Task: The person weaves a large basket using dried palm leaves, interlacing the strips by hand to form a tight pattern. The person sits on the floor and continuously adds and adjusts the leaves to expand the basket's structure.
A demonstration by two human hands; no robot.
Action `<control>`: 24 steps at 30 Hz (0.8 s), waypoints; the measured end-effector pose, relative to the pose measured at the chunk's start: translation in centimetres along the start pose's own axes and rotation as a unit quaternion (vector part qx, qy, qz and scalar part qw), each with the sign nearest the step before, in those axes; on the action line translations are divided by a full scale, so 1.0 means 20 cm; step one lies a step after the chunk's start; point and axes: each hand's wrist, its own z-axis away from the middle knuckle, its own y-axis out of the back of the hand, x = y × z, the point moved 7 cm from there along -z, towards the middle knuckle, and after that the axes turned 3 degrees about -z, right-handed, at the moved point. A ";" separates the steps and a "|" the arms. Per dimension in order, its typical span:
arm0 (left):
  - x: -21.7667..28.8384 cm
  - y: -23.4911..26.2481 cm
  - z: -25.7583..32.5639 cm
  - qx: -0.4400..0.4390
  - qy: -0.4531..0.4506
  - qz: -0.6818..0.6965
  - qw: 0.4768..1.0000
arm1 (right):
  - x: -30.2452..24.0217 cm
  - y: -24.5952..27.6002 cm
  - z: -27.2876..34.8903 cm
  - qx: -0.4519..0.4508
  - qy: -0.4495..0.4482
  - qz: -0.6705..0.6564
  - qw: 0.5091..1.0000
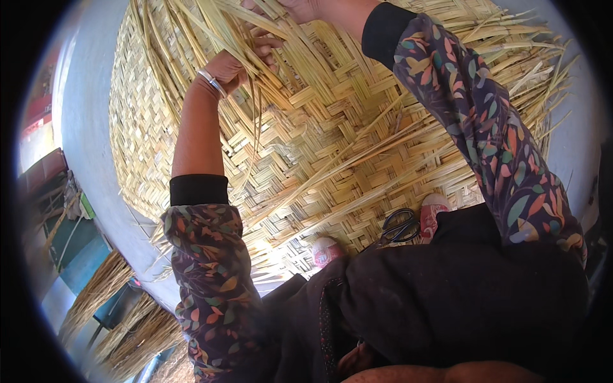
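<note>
A large woven straw mat (274, 169) spreads out beneath my arms. Loose flat straw strips (239, 35) stick up from its weave near the upper edge of the head view. Among these strips is my left hand (239, 67), its fingers bent and closed round several of them; the strips partly cover it. My right hand (297, 9) is just beyond, cut off by the upper edge, with its fingers closed on the upper part of the same bunch. A silver bangle (211, 83) circles my left wrist.
Black-handled scissors (401, 226) lie on the mat between my feet, beside a red and white shoe (434, 216). More loose strip ends (536, 60) fringe the mat's right side. Bundles of dry stalks (102, 290) lie off the mat at the lower left.
</note>
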 end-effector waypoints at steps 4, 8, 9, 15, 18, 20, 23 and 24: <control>0.02 -0.05 0.02 -0.034 0.031 -0.078 0.996 | 0.00 0.05 0.01 0.106 -0.077 -0.066 0.989; -0.05 0.00 0.09 0.035 0.040 -0.105 0.993 | -0.07 -0.08 0.00 0.198 -0.094 0.273 0.937; -0.02 -0.03 0.01 0.027 0.028 -0.126 0.991 | -0.09 -0.01 0.05 0.273 -0.178 0.285 0.902; -0.09 0.03 0.08 0.235 -0.031 0.053 0.970 | -0.11 -0.06 0.14 0.257 -0.205 0.172 0.929; -0.12 0.04 0.13 0.282 -0.041 0.112 0.952 | -0.10 -0.23 0.08 0.154 -0.130 -0.001 0.979; -0.11 0.00 0.11 0.233 -0.025 0.140 0.962 | -0.12 -0.27 0.12 0.098 -0.134 -0.090 0.982; -0.09 0.01 0.15 0.182 0.017 0.089 0.979 | -0.10 -0.26 0.08 0.102 -0.154 -0.105 0.977; -0.02 -0.07 0.11 0.177 -0.014 0.057 0.982 | -0.08 -0.20 0.10 0.140 -0.160 -0.059 0.975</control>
